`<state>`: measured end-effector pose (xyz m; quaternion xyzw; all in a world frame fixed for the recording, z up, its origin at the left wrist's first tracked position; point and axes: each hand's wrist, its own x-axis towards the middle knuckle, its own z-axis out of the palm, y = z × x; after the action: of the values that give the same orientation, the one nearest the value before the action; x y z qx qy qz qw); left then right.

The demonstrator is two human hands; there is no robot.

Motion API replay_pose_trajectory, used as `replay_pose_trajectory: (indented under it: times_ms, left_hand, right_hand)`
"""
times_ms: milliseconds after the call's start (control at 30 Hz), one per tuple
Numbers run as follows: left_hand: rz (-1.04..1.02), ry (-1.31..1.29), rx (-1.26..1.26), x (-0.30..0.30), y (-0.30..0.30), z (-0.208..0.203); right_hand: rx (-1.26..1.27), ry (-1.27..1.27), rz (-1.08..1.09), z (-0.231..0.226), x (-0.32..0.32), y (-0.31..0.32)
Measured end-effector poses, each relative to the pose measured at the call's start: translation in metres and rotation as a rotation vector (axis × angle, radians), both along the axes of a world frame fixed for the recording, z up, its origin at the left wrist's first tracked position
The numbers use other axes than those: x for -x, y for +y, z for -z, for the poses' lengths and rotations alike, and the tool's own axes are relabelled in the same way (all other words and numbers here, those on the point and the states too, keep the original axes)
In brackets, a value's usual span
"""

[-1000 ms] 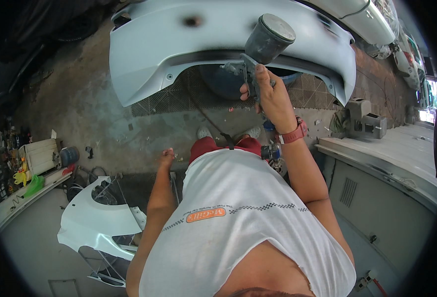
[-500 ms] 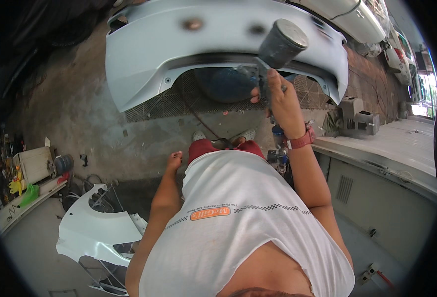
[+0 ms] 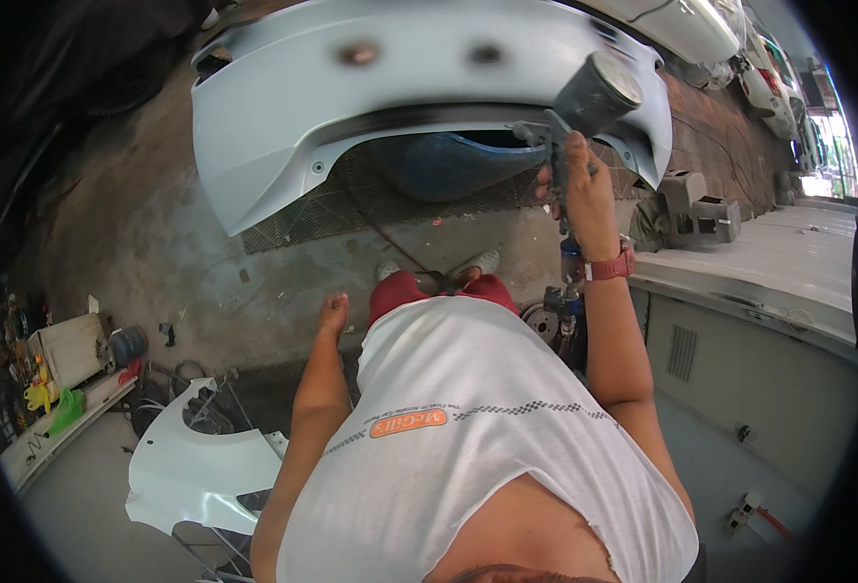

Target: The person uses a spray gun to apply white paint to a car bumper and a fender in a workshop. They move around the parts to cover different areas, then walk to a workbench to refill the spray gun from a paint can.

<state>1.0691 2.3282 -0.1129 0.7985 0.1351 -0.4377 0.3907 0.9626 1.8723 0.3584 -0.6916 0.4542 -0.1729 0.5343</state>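
Right hand [image 3: 589, 199]: grip wrapped round spray gun [image 3: 557, 146], near the pale bumper's [image 3: 273, 107] lower edge. Left hand [image 3: 333, 316]: loosely curled; cannot tell if pressed together. Step, presumably: coating bumper. Next move likely calls for steady, even spacing.

Soft daylight, glare at upper right — black, bowed edges

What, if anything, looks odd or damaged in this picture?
On the bumper, the left dark patch, brownish in its middle, and the right dark patch, left of the spray gun, look odd because the surface around them is pale. Whether they are damage, I cannot tell.
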Motion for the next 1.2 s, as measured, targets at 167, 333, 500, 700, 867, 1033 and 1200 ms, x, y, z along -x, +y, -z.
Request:
replay_pose_trajectory:
  times_ms: [167,333,500,700,867,1033,1200]
  left_hand:
    - [0.046,0.191,0.028,0.008,0.003,-0.017]
    - [0.056,0.162,-0.004,0.002,0.003,-0.028]
    - [0.061,0.097,-0.024,-0.024,0.008,-0.016]
    - [0.129,0.078,0.009,-0.051,0.014,-0.022]
    - [0.109,0.061,-0.010,-0.049,0.006,-0.043]
    - [0.086,0.079,0.000,-0.038,0.009,-0.058]
    - [0.101,0.085,-0.084,-0.030,0.018,-0.068]
  right_hand:
    - [0.054,0.006,0.139,-0.004,0.037,-0.025]
    - [0.126,0.030,0.262,-0.004,0.074,-0.051]
    - [0.163,0.102,0.385,-0.003,0.100,-0.067]
    - [0.244,-0.005,0.279,0.029,0.095,-0.028]
    - [0.151,-0.156,0.076,0.066,0.062,0.027]
    - [0.152,-0.235,-0.105,0.082,0.033,0.064]
    - [0.031,-0.318,-0.241,0.092,0.012,0.084]
